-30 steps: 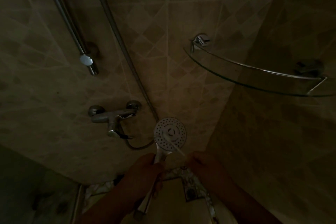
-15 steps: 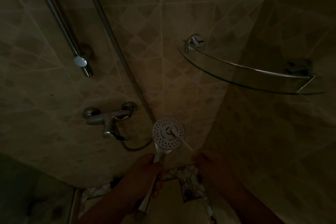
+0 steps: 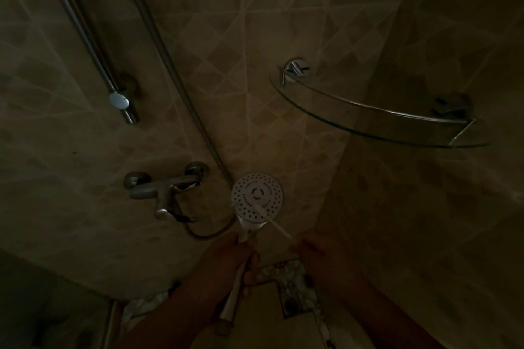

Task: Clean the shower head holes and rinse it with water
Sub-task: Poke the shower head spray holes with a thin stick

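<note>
The round white shower head (image 3: 256, 195) faces me, its dotted plate upright in the dim light. My left hand (image 3: 226, 261) is wrapped around its handle just below the head. My right hand (image 3: 317, 252) pinches the end of a thin white stick (image 3: 273, 221), whose tip rests on the lower right part of the plate. The shower hose (image 3: 209, 231) loops from the tap to the handle's bottom. No water is running.
A chrome mixer tap (image 3: 164, 187) sits on the tiled wall to the left. A slide rail (image 3: 85, 34) and the hose run up the wall. A glass corner shelf (image 3: 377, 119) juts out at the upper right. A patterned floor strip (image 3: 295, 292) lies below my hands.
The stick's tip has slid from the plate's centre toward its lower right edge. My right hand drew slightly back. The view shifted a little.
</note>
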